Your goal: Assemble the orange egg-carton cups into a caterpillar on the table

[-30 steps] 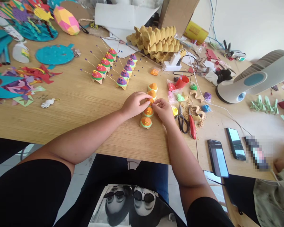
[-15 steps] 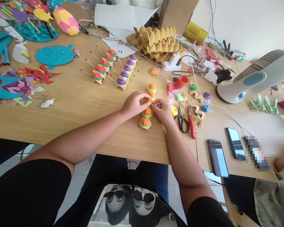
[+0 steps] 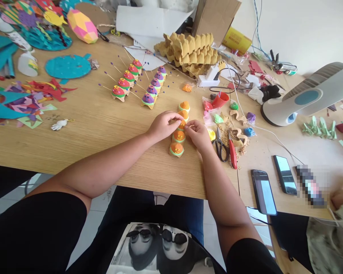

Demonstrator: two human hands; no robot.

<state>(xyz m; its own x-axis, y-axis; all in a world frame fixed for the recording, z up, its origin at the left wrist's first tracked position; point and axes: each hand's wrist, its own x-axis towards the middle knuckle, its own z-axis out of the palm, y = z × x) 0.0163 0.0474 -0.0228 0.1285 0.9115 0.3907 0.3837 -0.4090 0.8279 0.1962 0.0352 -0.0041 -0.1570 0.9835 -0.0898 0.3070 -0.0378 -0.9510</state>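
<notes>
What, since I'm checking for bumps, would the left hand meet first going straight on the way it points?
The left hand would probably meet the middle orange-topped egg-carton cup first; the right hand lies just beyond, though depth is unclear.

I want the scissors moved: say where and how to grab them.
Take the scissors by the black handles, probably best with the right hand from the near side: the handles lie nearest, the blades point away, and the red cutter sits close on the right.

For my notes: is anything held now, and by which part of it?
The left hand and right hand are at opposite sides of the middle orange-topped cup; whether they grip it or a tiny piece cannot be told.
</notes>
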